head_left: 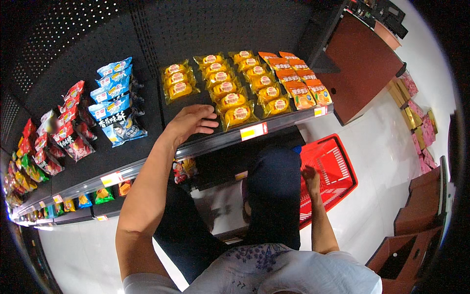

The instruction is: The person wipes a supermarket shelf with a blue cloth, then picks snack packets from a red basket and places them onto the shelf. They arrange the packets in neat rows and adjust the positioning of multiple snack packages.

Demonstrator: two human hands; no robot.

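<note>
My left hand (195, 119) is over the black shelf (189, 141), palm down with nothing in it. Its slightly spread fingertips point at the middle row of yellow packaged cakes (238, 114), close to the front packs. Behind the hand stands a shorter row of the same yellow packs (180, 88), with bare shelf in front of it. Low on the right, my right hand (311, 179) is curled by the near side of a red plastic shopping basket (337, 161). Whether those fingers grip the basket cannot be made out.
Orange snack pouches (301, 92) fill the shelf's right end. Blue snack bags (117, 110) and red bags (69, 136) stand to the left. Price tags (253, 131) line the shelf edge, above a lower shelf with more packs. A brown counter (360, 66) rises beyond the right end.
</note>
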